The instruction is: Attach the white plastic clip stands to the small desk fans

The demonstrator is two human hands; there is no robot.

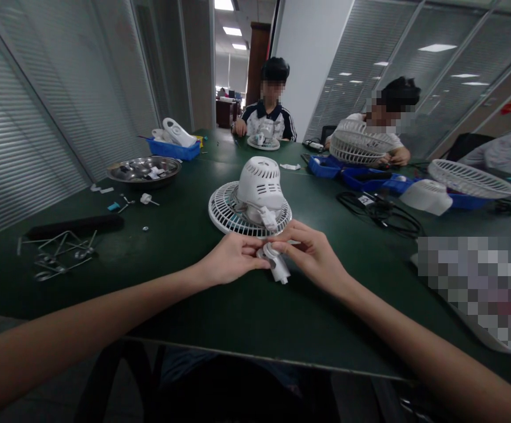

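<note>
A white fan head (260,185) rests on its round grille (224,210) at the middle of the green table. Just in front of it, a small white plastic part (280,271) is held between both hands. My left hand (233,257) pinches its left side with thumb and fingers. From the right, my right hand (310,252) grips its upper end, the fingers close to the grille's front edge. The fingers partly cover the part's upper end.
At the left are a metal bowl (144,171), bent wire pieces (63,255), a black rod (76,225) and a blue bin (173,149). Black cables (381,214), blue trays (323,167) and white grilles (473,178) lie right. People sit across the table (237,317).
</note>
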